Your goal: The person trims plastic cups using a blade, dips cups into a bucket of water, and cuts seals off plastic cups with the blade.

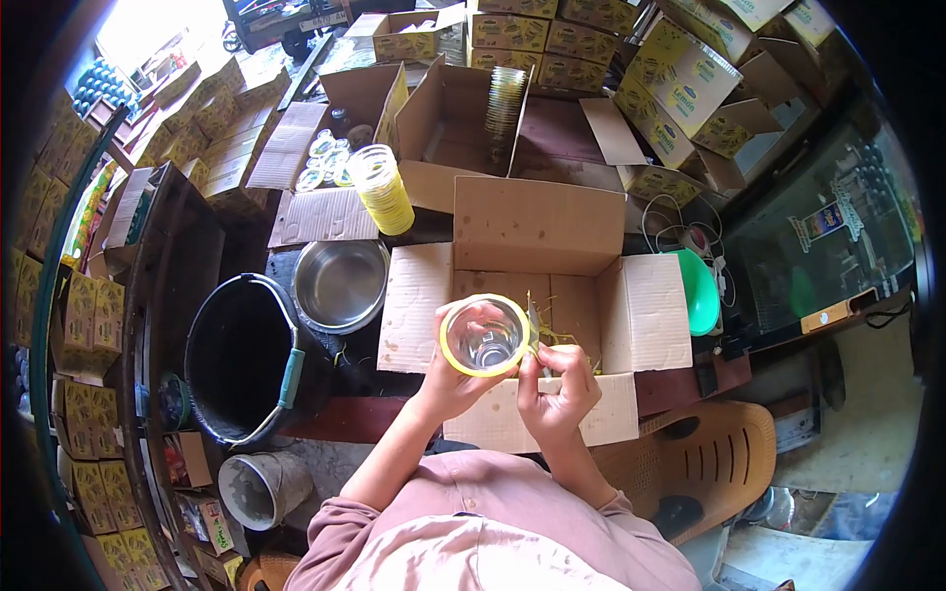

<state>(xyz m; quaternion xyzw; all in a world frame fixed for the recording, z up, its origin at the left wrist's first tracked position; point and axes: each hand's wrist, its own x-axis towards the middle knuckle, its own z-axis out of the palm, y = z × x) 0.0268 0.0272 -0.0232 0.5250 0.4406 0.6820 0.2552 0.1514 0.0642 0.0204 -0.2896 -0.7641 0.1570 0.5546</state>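
A clear plastic cup [485,337] with a yellow rim is tilted so that its open mouth faces the camera. My left hand [453,379] is wrapped round the cup from the left and below. On the right of the rim, my right hand [559,389] pinches a small thin blade [533,320], held upright against the rim. Both hands are over an open cardboard box [537,227] with yellow strips [555,320] inside. Behind and to the left stands a stack of yellow-rimmed cups [382,192].
A black bucket [236,360] and a steel bowl [342,286] are on the left. A green bowl [698,293] sits right of the box, near white cables. More cardboard boxes [458,113] stand behind. An orange chair [714,453] is at the lower right.
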